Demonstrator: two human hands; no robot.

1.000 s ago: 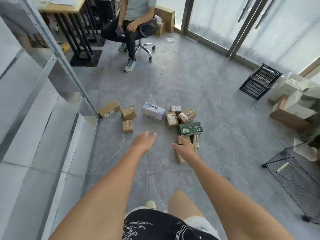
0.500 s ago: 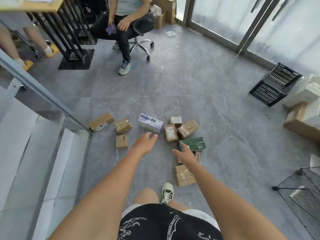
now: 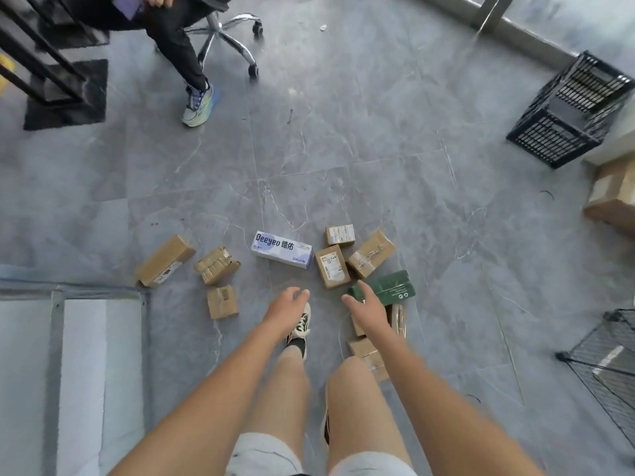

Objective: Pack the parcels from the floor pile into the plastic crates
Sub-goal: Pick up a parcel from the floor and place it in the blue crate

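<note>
Both arms are out low over the floor (image 3: 395,173): my left hand (image 3: 287,309) is loose and empty above my shoe, my right hand (image 3: 366,312) spread and holding nothing, over the brown parcels with fingertips near the green box (image 3: 386,288). Beyond lie the white Deeyeo box (image 3: 282,249) and more brown parcels, with three boxes scattered left. Far right, well apart, lies a black plastic crate (image 3: 572,109).
</note>
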